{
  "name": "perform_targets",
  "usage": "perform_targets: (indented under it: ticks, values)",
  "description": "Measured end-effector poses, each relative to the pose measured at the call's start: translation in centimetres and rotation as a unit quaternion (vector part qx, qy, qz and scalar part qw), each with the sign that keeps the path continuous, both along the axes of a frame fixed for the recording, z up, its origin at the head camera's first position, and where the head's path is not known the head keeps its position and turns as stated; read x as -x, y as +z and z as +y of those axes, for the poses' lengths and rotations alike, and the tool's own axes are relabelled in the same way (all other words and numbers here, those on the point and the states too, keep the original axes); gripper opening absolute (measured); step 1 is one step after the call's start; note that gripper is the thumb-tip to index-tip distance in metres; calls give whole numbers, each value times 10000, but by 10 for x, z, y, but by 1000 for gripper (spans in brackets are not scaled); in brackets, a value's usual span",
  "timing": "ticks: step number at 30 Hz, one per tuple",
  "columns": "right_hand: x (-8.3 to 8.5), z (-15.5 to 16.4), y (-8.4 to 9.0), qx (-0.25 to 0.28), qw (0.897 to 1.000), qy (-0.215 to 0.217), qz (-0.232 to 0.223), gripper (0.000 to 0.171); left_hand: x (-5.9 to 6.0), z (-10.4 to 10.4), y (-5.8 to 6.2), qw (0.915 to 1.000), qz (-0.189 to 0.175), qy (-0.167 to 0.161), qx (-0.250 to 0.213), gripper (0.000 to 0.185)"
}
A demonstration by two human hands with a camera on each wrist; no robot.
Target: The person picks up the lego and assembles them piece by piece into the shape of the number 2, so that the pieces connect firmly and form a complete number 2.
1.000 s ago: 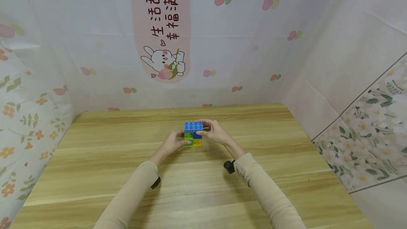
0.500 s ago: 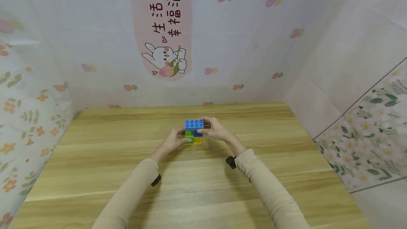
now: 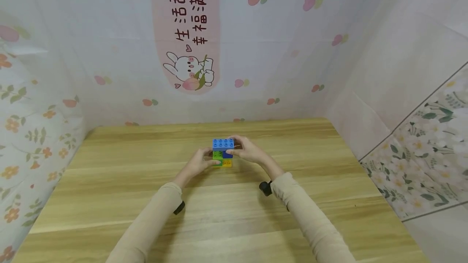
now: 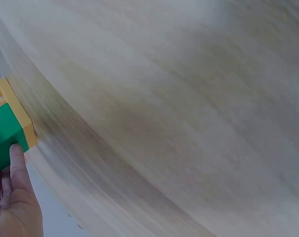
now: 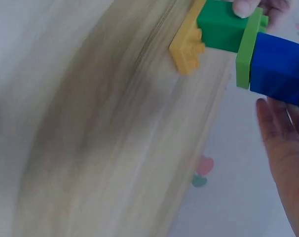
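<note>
A stack of toy building blocks stands on the wooden table between my two hands. At its base is a yellow brick (image 3: 228,163), with a green block (image 5: 221,27) on it, then a thin light green brick (image 5: 246,54). Above that sits a dark blue block (image 5: 278,69), topped by a wide, studded blue brick (image 3: 223,144). My left hand (image 3: 198,163) pinches the green block low on the left. My right hand (image 3: 251,151) grips the upper right of the stack around the dark blue block, its thumb in front. The far fingers are partly hidden behind the blocks.
The wooden table (image 3: 219,222) runs under both forearms. Behind it hangs a white patterned cloth (image 3: 278,64), with floral sheets (image 3: 431,145) at the sides. A black wrist device (image 3: 265,188) sits under the right cuff.
The head view shifts slightly. Both hands keep their hold on the stack, and the blocks stay in the same arrangement.
</note>
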State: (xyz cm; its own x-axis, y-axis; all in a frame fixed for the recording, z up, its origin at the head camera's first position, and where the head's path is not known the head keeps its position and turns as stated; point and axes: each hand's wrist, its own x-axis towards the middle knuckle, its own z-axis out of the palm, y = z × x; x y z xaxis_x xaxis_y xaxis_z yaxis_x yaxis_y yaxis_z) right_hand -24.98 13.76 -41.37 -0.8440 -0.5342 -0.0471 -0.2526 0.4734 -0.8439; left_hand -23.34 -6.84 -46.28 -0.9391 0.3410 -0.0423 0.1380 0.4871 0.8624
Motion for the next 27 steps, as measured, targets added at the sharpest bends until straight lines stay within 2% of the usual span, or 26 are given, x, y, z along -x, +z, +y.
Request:
perform_targets:
  ticks: [5,13,20,27]
  values:
    - [-1,-3,-6,222,9997,59,-114,45,-2,-4,-2,10000,-18,-39,72,45]
    - [1,-4,-7,283,9995,93,-129,47,-5,-10,0,9995,-47,-267,-141,43]
    - [-2,1,-10,570,9981,-141,-183,45,-3,-4,-2,9991,-125,-128,-390,41]
    - [-4,3,-12,858,9954,-27,-422,47,-3,-3,-5,9988,-173,-19,-453,41]
